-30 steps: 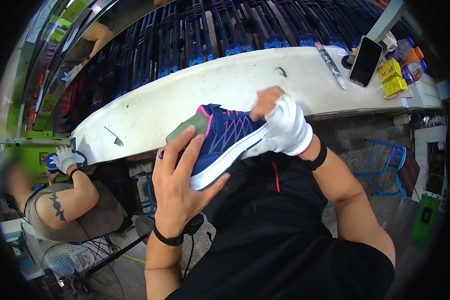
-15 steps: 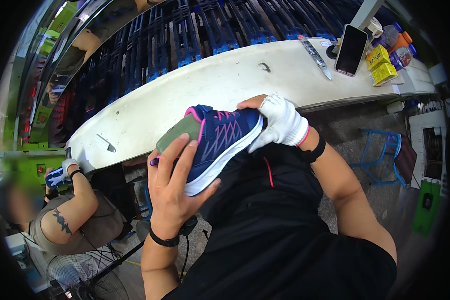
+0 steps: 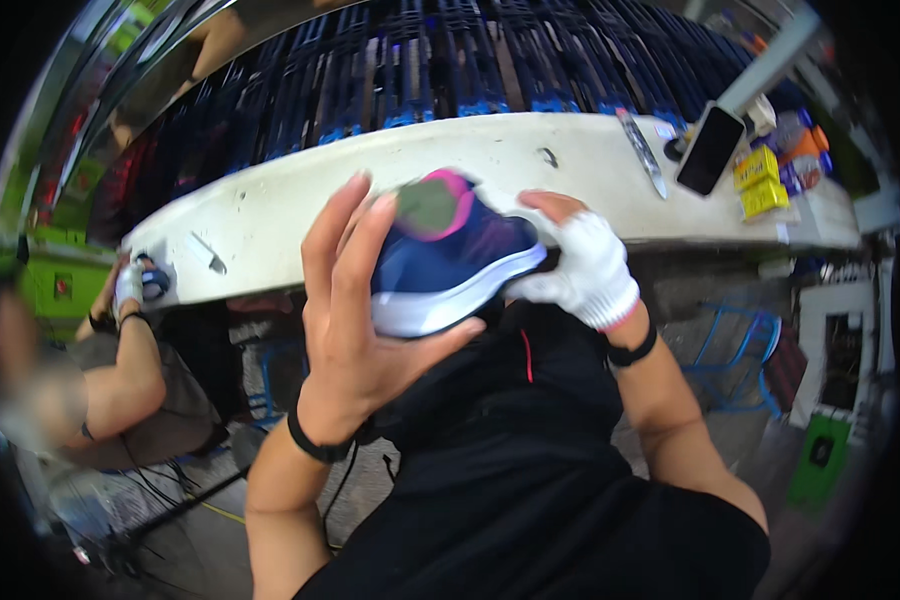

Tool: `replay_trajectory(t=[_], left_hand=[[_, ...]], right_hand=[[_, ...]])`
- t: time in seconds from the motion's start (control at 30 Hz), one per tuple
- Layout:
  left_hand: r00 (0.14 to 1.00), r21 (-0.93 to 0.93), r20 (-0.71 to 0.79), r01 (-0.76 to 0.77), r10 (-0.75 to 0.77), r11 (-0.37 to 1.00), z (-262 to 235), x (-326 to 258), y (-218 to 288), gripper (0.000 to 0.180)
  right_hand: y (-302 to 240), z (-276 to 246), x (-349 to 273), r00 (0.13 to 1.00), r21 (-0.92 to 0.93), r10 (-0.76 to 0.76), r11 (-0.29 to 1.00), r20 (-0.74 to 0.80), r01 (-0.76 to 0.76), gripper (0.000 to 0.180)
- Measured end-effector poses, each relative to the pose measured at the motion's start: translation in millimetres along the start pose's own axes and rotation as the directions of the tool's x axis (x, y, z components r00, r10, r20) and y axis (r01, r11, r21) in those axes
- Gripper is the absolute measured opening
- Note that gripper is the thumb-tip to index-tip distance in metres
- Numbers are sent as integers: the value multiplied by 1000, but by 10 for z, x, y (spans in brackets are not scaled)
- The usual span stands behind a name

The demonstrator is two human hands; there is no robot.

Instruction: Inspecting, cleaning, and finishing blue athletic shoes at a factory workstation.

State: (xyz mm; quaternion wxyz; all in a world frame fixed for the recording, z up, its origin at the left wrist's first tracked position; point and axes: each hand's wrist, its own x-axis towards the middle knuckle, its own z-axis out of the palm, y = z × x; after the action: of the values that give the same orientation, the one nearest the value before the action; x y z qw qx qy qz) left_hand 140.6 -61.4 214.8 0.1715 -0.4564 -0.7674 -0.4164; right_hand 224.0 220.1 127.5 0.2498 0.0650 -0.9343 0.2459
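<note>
A navy sports shoe [image 3: 448, 262] with a white sole and a pink-edged heel collar is held up in front of me, above my lap. My bare left hand [image 3: 355, 305] cups its heel end, fingers spread upward along the side. My right hand [image 3: 582, 265], in a white work glove with the thumb bare, grips the toe end. The shoe is turned so its sole edge faces down toward me. It is a little blurred.
A long white worktable [image 3: 490, 160] curves across in front, with a dark phone [image 3: 708, 150] propped up, a long knife-like tool [image 3: 643, 152], and yellow boxes [image 3: 758, 182] at its right end. Blue racks [image 3: 440, 70] stand behind. At the left another person's gloved hand [image 3: 130, 285] holds something.
The shoe has been swung round and lifted closer to me, heel now up and left. My left hand has slid from under the sole to the heel side.
</note>
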Motion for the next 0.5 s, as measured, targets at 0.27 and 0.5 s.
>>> replay_trajectory(t=[0.27,0.5], left_hand=[[984,-540,52,169,-168,824,549,214,-583,42],[892,-261,112,452,-438,853,863,-146,-1611,20]], right_hand=[[-259,-539,-398,841,625,369,779,-396,-47,138],[-60,-742,-537,795,593,428,798,-429,-109,137]])
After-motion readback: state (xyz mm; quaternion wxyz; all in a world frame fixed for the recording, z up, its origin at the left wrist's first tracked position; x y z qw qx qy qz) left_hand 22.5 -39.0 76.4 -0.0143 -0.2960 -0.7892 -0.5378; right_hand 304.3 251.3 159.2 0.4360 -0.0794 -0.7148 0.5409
